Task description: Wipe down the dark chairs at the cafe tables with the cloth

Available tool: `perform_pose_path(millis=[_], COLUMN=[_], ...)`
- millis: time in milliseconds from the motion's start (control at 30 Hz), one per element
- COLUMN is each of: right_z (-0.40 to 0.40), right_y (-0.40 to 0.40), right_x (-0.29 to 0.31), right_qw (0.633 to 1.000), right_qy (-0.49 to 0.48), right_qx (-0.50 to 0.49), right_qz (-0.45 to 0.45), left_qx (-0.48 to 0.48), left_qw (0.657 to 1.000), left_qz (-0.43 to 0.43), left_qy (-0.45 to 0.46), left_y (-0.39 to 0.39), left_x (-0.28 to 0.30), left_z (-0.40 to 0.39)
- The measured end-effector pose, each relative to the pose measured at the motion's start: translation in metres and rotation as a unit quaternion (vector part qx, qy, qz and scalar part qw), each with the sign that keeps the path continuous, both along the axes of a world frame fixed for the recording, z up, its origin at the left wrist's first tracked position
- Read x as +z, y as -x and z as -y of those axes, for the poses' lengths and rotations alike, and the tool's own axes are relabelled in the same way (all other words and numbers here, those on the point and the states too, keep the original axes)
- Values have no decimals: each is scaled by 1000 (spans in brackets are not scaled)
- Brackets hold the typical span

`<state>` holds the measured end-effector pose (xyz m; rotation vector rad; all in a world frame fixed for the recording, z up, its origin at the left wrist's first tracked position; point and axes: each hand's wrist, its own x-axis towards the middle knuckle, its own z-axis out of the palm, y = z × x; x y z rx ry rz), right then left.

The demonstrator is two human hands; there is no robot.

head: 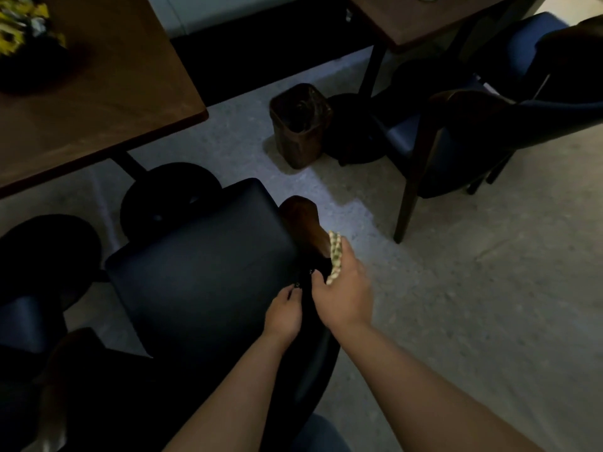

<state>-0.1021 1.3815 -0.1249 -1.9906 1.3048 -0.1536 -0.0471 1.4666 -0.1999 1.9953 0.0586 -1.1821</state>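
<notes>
Chair [202,265] nearest me, dark-seated, sits beside the tabletop [98,102]; its backrest is lost in shadow. My left hand [283,316] curls its grip on the seat's edge, my right hand [342,296] pinches the cloth [335,256] against the wooden armrest [305,223]. No readable writing anywhere.

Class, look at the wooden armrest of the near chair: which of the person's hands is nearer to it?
Right. The right hand holds the cloth against the armrest at its near end. The left hand sits farther back, at the chair edge below the armrest.
</notes>
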Motion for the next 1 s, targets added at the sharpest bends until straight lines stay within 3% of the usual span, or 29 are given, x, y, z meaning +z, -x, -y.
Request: perform_pose_path(millis=[133,367,1000], right_z=[-1,-1,4], right_y=[0,0,-68], right_x=[-2,-5,-6], right_qw=[1000,1000,1000], right_qy=[11,11,14], right_qx=[-4,-2,10], right_qz=[6,20,14], left_qx=[-23,56,46], left_qw=[997,982,987], left_qz=[-68,-162,-141], left_qy=[27,79,61], left_y=[-8,-13,-83], left_x=[-12,-28,-26], left_z=[5,-2,1])
